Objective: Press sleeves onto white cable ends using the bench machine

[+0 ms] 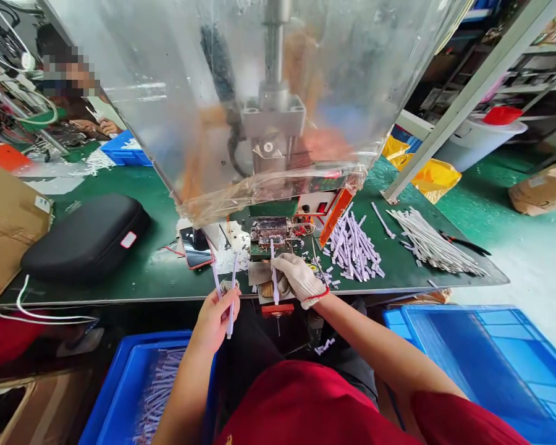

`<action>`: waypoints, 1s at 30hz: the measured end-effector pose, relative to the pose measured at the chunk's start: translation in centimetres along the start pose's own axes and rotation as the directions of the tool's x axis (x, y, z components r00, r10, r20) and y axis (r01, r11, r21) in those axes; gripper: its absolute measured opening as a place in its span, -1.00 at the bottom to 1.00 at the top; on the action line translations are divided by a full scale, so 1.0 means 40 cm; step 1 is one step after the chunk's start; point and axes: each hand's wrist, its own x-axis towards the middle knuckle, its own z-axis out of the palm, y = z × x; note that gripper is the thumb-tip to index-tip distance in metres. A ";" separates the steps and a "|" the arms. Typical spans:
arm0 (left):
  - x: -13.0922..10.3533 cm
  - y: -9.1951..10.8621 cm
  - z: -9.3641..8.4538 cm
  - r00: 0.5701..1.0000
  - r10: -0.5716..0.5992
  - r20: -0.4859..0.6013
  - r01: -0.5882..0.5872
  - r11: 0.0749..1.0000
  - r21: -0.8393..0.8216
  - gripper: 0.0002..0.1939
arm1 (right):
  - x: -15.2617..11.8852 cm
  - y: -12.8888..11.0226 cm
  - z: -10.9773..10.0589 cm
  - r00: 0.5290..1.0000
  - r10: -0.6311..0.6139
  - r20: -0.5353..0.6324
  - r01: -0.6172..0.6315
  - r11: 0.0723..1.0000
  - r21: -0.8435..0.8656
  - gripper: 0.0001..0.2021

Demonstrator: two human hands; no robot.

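Note:
My bare left hand (219,316) is closed around two thin lavender plastic strips (233,278), which point up and away from me at the bench's front edge. My right hand (297,278), in a white knitted glove with a red cuff, pinches another lavender strip (275,287). That strip's far end lies at a small dark metal fixture (269,230) under the press (273,117). A hanging clear plastic sheet (185,123) covers the press. To the right of the gloved hand lies a pile of lavender strips (354,247).
A bundle of long pale rods (438,241) and dark-handled pliers (466,243) lie at the right. A black case (86,238) and a phone (197,247) sit left. Blue bins (115,371) stand below the green bench (167,287). Another person's hands (106,127) show far left.

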 end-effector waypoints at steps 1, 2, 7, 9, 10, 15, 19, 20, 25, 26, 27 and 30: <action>0.000 -0.003 -0.004 1.000 -0.004 0.001 0.004 1.000 -0.006 -0.64 | 0.005 0.004 0.000 1.000 0.011 -0.005 -0.011 1.000 0.022 -0.73; 0.001 -0.007 -0.007 1.000 -0.008 0.005 0.008 1.000 -0.014 -0.65 | 0.009 0.008 -0.002 1.000 0.027 -0.002 -0.027 0.999 0.047 -0.73; 0.003 -0.015 -0.005 1.000 -0.019 0.022 0.019 0.999 -0.033 -0.67 | 0.027 0.004 -0.010 0.998 0.057 0.014 -0.058 0.991 0.120 -0.76; 0.003 -0.015 -0.002 0.999 -0.027 0.029 0.027 1.000 -0.015 -0.67 | 0.032 0.001 -0.012 0.998 0.056 0.015 -0.057 0.992 0.113 -0.76; 0.003 -0.014 0.000 0.999 -0.033 0.033 0.033 0.999 0.001 -0.66 | 0.035 0.000 -0.012 0.998 0.058 0.018 -0.060 0.992 0.107 -0.76; 0.002 -0.003 0.004 0.997 -0.047 0.059 0.041 0.994 0.105 -0.65 | 0.041 0.009 -0.012 0.998 0.056 0.023 -0.058 0.994 0.089 -0.74; 0.001 0.015 0.009 0.995 -0.023 0.093 0.002 0.976 0.217 -0.66 | 0.030 -0.004 -0.023 0.999 0.046 -0.004 -0.046 0.998 0.031 -0.70; 0.003 0.019 0.009 0.995 -0.005 0.101 -0.021 0.966 0.257 -0.66 | 0.021 -0.013 -0.028 0.999 0.026 -0.018 -0.027 1.000 -0.006 -0.68; 0.018 0.042 0.022 0.985 -0.005 0.174 -0.082 0.870 0.487 -0.63 | -0.064 -0.060 -0.030 0.972 -0.203 0.121 0.218 0.967 -0.131 -0.62; 0.019 0.047 0.031 0.982 -0.014 0.189 -0.090 0.845 0.527 -0.63 | -0.084 -0.063 -0.023 0.960 -0.233 0.154 0.255 0.957 -0.140 -0.64; 0.016 0.052 0.040 0.979 -0.018 0.203 -0.100 0.823 0.560 -0.63 | -0.103 -0.065 -0.015 0.954 -0.251 0.163 0.274 0.951 -0.146 -0.66; -0.012 0.069 0.055 0.961 -0.069 0.269 -0.107 0.801 0.589 -0.66 | -0.146 -0.071 -0.018 0.963 -0.251 0.095 0.262 0.956 -0.131 -0.67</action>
